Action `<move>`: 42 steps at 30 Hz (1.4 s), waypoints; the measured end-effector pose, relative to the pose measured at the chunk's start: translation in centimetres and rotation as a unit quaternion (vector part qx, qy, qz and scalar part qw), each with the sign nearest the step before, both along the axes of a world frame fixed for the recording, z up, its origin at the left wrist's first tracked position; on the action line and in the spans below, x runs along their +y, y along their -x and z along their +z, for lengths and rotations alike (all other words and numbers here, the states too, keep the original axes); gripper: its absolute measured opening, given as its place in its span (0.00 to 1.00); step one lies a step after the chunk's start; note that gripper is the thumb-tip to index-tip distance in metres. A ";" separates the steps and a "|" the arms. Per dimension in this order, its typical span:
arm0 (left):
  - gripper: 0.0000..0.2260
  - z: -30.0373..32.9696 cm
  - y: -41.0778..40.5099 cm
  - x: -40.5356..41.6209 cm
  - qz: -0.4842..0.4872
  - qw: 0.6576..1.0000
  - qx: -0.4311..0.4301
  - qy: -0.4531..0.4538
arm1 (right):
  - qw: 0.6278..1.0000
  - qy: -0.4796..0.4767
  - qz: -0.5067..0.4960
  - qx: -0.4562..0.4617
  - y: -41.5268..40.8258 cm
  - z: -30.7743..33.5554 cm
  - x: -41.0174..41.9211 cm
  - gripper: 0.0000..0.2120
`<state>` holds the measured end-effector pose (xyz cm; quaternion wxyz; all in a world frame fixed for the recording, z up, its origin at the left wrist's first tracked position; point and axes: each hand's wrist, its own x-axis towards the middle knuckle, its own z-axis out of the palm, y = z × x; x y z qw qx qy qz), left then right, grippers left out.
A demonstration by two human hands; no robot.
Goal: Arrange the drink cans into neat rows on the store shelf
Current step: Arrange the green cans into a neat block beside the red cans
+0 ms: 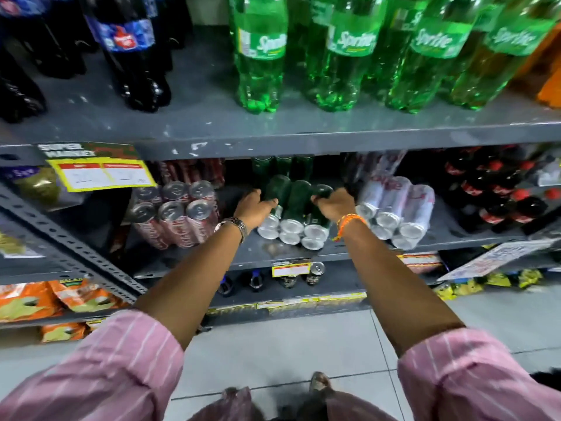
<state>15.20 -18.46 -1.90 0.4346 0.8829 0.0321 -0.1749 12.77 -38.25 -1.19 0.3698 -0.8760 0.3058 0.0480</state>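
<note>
A pack of green cans [293,208] lies on its side on the grey middle shelf [264,253], silver ends facing me. My left hand [253,205] grips the pack's left side and my right hand [334,203] grips its right side. More green cans [282,167] stand upright behind it. A pack of red cans [176,214] sits to the left. To the right lies a pack of white cans [394,208] on its side.
Green Sprite bottles [349,53] and dark cola bottles [133,56] stand on the shelf above. Small cola bottles [498,192] fill the right of the middle shelf. A yellow price tag [103,174] hangs at left. Snack bags [54,299] sit below left; tiled floor underfoot.
</note>
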 end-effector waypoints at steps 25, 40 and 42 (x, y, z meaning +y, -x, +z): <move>0.21 -0.5 1.5 -0.8 0.130 0.983 -0.059 0.115 | 0.981 -0.034 0.122 -0.149 1.4 1.1 -3.7 0.33; 0.27 -4.0 6.7 -2.0 0.128 0.982 -0.137 -0.013 | 0.959 -0.105 0.159 -0.209 5.4 -5.7 -3.4 0.34; 0.28 -3.7 6.5 -2.4 0.152 0.982 -0.113 -0.015 | 0.962 -0.116 0.160 -0.187 4.7 -4.9 -3.9 0.36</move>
